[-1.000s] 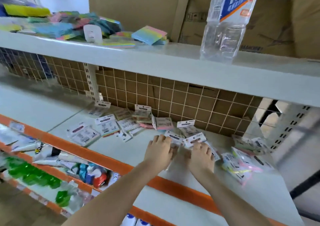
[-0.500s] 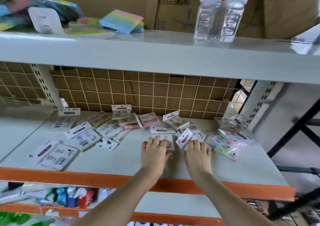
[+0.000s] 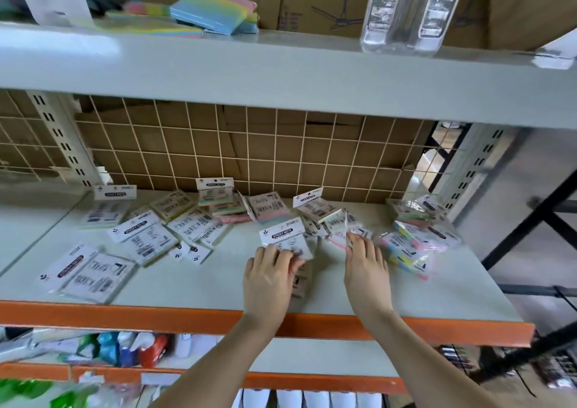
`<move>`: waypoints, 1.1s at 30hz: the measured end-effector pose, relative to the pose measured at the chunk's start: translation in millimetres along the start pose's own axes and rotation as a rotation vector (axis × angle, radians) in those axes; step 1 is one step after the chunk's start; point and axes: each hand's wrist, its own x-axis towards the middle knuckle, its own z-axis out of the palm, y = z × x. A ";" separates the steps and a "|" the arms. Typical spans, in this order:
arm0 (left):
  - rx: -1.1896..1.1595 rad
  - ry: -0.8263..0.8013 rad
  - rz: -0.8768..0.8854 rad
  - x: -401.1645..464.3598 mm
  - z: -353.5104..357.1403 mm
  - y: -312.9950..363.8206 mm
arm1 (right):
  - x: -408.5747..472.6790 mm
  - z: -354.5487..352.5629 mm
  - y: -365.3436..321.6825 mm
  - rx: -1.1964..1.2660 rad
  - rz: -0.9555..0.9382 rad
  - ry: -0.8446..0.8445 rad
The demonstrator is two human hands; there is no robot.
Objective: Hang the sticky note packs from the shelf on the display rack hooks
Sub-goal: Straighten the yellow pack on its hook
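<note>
Barely begun; my left hand (image 3: 271, 270) grips one sticky note pack (image 3: 285, 235), my right hand (image 3: 365, 262) pinches another pack's wrapper (image 3: 338, 223); remaining packs (image 3: 140, 235) lie loose on the shelf (image 3: 218, 285); none hung; no hooks visible.

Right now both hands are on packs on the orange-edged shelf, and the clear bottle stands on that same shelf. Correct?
Not quite. The head view shows the bottle on the grey shelf above. The rest holds: left hand and right hand are on packs on the orange-edged shelf.
</note>
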 end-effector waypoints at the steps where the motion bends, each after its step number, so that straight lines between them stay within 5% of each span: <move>1: -0.052 0.032 -0.038 0.1 -1.7 -1.3 | -0.2 -0.6 1.1 0.045 0.016 -0.004; 7: -0.410 0.106 -0.529 9.9 -12.3 -8.5 | -1.9 -5.8 4.9 0.298 0.132 -0.007; 16: -0.682 0.279 -0.712 49.0 -35.6 -9.5 | 1.0 -47.0 17.4 0.668 0.396 0.181; 25: -1.408 -0.025 -0.967 54.8 -38.1 99.7 | 2.1 -97.2 55.5 0.864 0.627 0.004; 33: -1.375 -0.276 -0.910 28.6 -30.9 216.5 | -39.2 -164.6 122.4 0.933 0.517 -0.092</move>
